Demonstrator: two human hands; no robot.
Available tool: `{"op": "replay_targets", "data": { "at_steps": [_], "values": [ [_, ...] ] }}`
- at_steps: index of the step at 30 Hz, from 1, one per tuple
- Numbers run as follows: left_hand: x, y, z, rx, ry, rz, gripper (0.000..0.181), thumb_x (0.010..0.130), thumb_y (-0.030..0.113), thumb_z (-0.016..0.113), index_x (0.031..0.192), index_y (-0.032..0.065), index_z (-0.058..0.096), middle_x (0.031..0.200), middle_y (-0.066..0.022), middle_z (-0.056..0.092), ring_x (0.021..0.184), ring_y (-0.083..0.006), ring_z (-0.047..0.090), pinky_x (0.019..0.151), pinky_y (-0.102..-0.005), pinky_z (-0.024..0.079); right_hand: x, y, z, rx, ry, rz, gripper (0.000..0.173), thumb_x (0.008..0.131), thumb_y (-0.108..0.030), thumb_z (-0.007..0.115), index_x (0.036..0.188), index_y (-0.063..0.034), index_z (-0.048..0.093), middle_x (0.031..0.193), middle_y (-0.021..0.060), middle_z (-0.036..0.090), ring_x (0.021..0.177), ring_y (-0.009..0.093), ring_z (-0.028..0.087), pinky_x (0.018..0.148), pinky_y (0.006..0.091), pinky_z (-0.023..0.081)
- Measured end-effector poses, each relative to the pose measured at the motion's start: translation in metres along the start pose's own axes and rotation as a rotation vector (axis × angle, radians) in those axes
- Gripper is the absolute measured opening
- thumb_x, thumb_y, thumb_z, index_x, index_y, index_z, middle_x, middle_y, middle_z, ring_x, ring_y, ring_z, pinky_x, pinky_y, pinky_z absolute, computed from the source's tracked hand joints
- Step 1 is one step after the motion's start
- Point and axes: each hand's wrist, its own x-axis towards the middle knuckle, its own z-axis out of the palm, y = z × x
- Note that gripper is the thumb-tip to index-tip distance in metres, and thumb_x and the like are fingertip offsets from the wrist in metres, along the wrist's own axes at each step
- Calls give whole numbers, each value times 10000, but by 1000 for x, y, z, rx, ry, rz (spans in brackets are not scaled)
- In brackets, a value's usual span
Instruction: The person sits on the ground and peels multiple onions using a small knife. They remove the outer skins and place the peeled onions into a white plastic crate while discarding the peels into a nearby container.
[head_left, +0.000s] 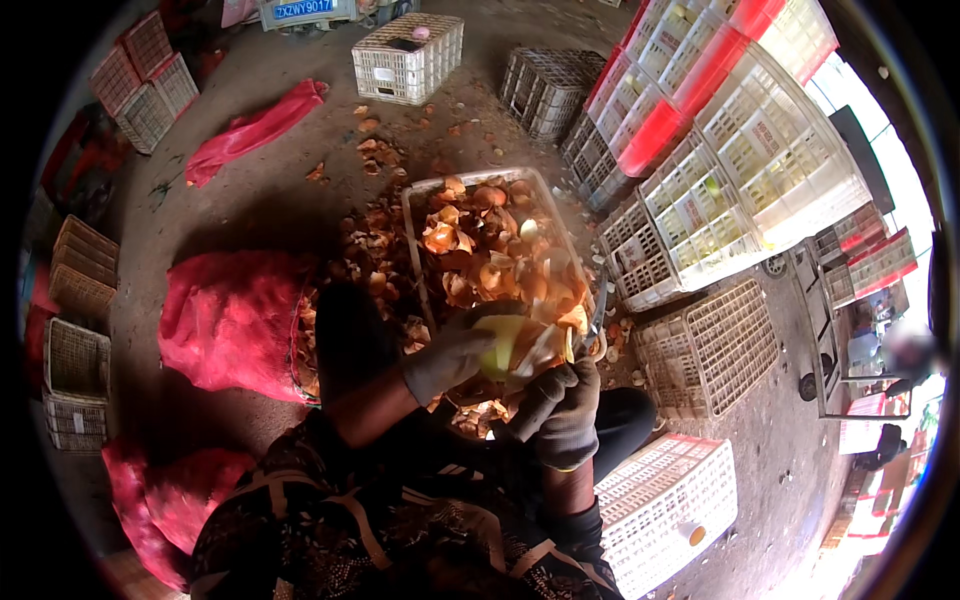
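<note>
My left hand (450, 356), in a grey work glove, grips a partly peeled onion (501, 341) above a crate. The onion's bare side is pale green, while brown papery skin (551, 346) hangs on its right side. My gloved right hand (568, 415) is close against that skin and holds a knife. Its curved blade (598, 311) points up and away from me; the handle is hidden in the glove. Below my hands, a white plastic crate (414, 240) is heaped with brown onions and loose skins (487, 262). One pale peeled piece (529, 229) shows among them.
Left of my knee lies a red mesh sack (232, 322), its mouth spilling skins. Stacked crates of pale produce (690, 202) rise at right, beside an upturned crate (709, 352). A white crate with a cup (694, 534) is near my right hip. Another red sack (255, 131) lies flat ahead.
</note>
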Motion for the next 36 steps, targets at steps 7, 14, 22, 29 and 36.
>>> {"op": "replay_targets", "data": {
  "at_steps": [7, 14, 22, 29, 36],
  "values": [
    [-19, -3, -4, -220, -61, 152, 718, 766, 300, 671, 1308, -49, 353, 1181, -163, 536, 1037, -233, 574, 887, -354, 483, 0, -10, 12, -99, 50, -53, 403, 938, -318, 321, 1154, -35, 511, 1056, 96, 579, 931, 180, 576, 809, 276, 483],
    [-19, 24, 7, -411, -29, 183, 648, 778, 397, 649, 1245, -5, 449, 1159, -127, 560, 1036, -252, 567, 879, -405, 482, 27, -20, -15, -489, 200, -256, 157, 893, -175, 417, 824, -82, 523, 692, 14, 552, 585, 115, 519, 518, 257, 430],
    [-3, 35, -7, -371, -3, 147, 611, 808, 500, 582, 1232, 72, 488, 1199, -96, 546, 1081, -230, 543, 887, -460, 471, 40, -12, -22, -1077, 348, -562, 204, 867, -131, 560, 1038, -26, 603, 704, -3, 528, 536, 70, 474, 463, 222, 383],
    [4, 20, 4, -388, 40, 42, 593, 812, 538, 553, 1191, 83, 528, 1164, -118, 572, 1085, -270, 547, 855, -484, 489, 7, 11, 57, -969, 190, -253, 200, 843, -112, 605, 999, 13, 594, 651, 8, 549, 429, 97, 484, 387, 239, 410],
    [-5, 16, -10, 451, 323, 56, 652, 864, 573, 436, 1226, 33, 486, 1158, -131, 571, 1065, -248, 559, 871, -389, 490, 15, 14, 42, -1027, 194, -318, 146, 870, -139, 563, 917, -14, 622, 629, 11, 567, 418, 77, 476, 374, 216, 372]
  ]
}}
